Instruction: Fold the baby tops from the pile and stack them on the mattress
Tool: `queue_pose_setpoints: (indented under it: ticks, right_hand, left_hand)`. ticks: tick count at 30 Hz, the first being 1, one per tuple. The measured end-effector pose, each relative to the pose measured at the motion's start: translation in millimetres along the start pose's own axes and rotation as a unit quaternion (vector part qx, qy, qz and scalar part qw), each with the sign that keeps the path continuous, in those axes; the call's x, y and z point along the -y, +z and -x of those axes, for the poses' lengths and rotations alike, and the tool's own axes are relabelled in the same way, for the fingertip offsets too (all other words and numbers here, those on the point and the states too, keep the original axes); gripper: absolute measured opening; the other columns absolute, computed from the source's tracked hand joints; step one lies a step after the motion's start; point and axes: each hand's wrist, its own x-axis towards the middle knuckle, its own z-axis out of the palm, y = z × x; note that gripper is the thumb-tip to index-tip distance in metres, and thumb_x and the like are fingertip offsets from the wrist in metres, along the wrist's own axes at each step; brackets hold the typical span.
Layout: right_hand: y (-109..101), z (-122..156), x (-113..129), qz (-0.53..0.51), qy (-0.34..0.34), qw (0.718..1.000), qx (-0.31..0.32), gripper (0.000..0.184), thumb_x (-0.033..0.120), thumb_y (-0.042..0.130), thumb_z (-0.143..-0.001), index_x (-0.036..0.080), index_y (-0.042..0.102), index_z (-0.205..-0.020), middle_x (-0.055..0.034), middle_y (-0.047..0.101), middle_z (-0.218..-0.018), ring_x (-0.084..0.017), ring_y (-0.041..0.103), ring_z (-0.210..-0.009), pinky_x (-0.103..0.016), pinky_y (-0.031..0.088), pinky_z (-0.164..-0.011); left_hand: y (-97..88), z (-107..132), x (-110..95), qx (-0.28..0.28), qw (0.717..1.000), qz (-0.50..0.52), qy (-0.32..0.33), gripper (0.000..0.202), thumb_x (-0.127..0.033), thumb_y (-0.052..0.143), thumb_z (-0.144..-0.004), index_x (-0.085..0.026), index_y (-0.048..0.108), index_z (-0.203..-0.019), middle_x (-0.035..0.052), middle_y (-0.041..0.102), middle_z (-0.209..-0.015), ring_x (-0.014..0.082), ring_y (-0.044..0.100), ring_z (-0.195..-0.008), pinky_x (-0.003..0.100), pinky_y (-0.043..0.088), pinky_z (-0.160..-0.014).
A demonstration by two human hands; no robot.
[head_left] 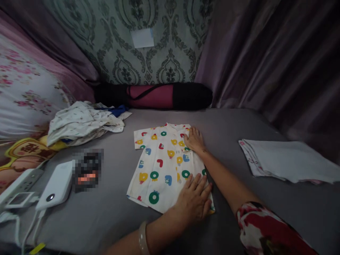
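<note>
A small white short-sleeved shirt [148, 159] with colourful letter and animal prints lies spread on the grey sheet, its collar pointing away from me. One sleeve sticks out to the left; the right side seems folded inward. My left hand [193, 196], below a pale bangle on the wrist, rests flat with fingers stretched on the shirt's lower right part. Farther up, my right hand [196, 140] lies by the right shoulder and sleeve, its fingers extended and touching the cloth. Both palms face down, and neither hand grasps anything.
A folded white cloth [284, 159] lies at the right. Crumpled clothes [85, 122] are heaped at the back left. A white power bank [55, 186] with cables and a power strip [22, 182] sit left, beside a blurred-out object [87, 170]. A long black-and-maroon bag [154, 96] lies along the wall.
</note>
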Motion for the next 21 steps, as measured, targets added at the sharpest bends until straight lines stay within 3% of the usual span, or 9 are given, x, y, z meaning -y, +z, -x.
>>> queue_pose_setpoints:
  ticks: [5, 9, 13, 16, 21]
  right_hand:
    - [4, 1, -2, 0.001, 0.0, 1.0, -0.009, 0.064, 0.041, 0.032, -0.093, 0.001, 0.035, -0.143, -0.0203, 0.035, -0.151, -0.031, 0.029, -0.138, -0.045, 0.021, -0.112]
    - [-2, 0, -2, 0.004, 0.004, 1.0, 0.012, 0.063, 0.041, 0.028, -0.095, 0.001, 0.033, -0.144, -0.0198, 0.032, -0.152, -0.03, 0.026, -0.14, -0.047, 0.018, -0.113]
    - [-9, -1, 12, 0.006, -0.02, 1.0, 0.007, 0.062, 0.039, 0.024, -0.097, 0.004, 0.029, -0.148, -0.017, 0.026, -0.156, -0.029, 0.018, -0.144, -0.05, 0.009, -0.116]
    - [-9, -2, 30, -0.002, -0.047, 0.999, 0.028, 0.063, 0.041, 0.024, -0.097, 0.006, 0.028, -0.149, -0.0156, 0.024, -0.157, -0.027, 0.016, -0.145, -0.048, 0.008, -0.116]
    - [1, -2, 45, -0.007, -0.057, 0.996, 0.071, 0.058, 0.042, 0.022, -0.098, 0.016, 0.032, -0.149, -0.0127, 0.024, -0.157, -0.027, 0.016, -0.145, -0.049, 0.009, -0.115]
  left_hand:
    - [-2.7, 7, -4, 0.0, 1.0, 0.007, 0.019, 0.054, -0.04, 0.022, -0.1, -0.015, 0.034, -0.146, 0.01, 0.036, -0.152, 0.0298, 0.027, -0.142, 0.047, 0.019, -0.116]
    - [-14.9, 12, -8, 0.0, 0.998, 0.035, 0.058, 0.056, -0.045, 0.019, -0.101, -0.013, 0.038, -0.144, 0.0103, 0.041, -0.149, 0.0255, 0.032, -0.141, 0.047, 0.015, -0.118]
    - [-25.3, 11, -6, -0.018, 0.998, 0.049, 0.023, 0.057, -0.046, 0.019, -0.1, -0.013, 0.039, -0.143, 0.0102, 0.041, -0.149, 0.0232, 0.033, -0.141, 0.046, 0.015, -0.118]
    - [-19.8, 8, -2, -0.01, 0.999, 0.039, -0.003, 0.058, -0.047, 0.021, -0.1, -0.011, 0.043, -0.141, 0.0117, 0.043, -0.148, 0.0244, 0.036, -0.139, 0.044, 0.023, -0.116]
    - [-7.8, 6, 1, 0.009, 0.999, 0.039, 0.007, 0.059, -0.049, 0.026, -0.099, -0.012, 0.045, -0.14, 0.0126, 0.045, -0.146, 0.0266, 0.039, -0.137, 0.045, 0.03, -0.112]
